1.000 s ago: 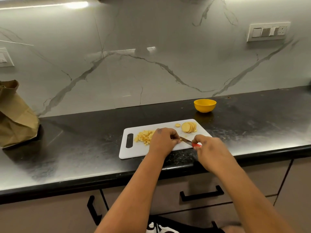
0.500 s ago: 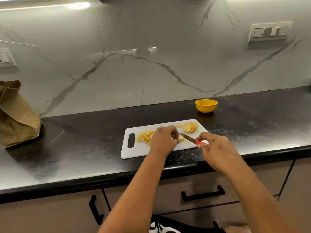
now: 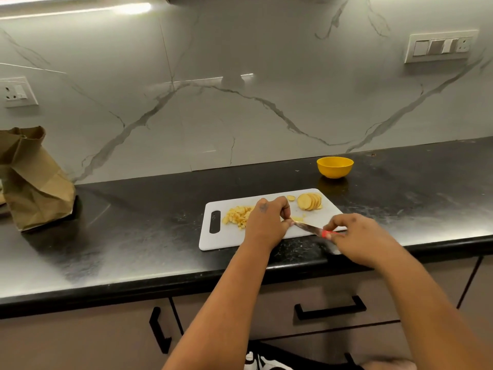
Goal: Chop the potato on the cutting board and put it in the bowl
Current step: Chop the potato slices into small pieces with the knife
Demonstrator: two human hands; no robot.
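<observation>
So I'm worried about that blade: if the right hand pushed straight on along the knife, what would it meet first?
Probably the left hand: the knife in the right hand points at its fingertips, seemingly touching.

background items only

black speckled desk runs the full width, glossy with light glare. crumpled brown paper bag stands at the far left on the desk, top folded open, close to the wall. grey marble-look backsplash with dark veins behind it. white switch panel high on the right wall, white socket plate on the left wall. light strip glows along the top edge. beige cabinet fronts below the desk, with a black drawer handle under the right side and a black door handle left of it.
</observation>
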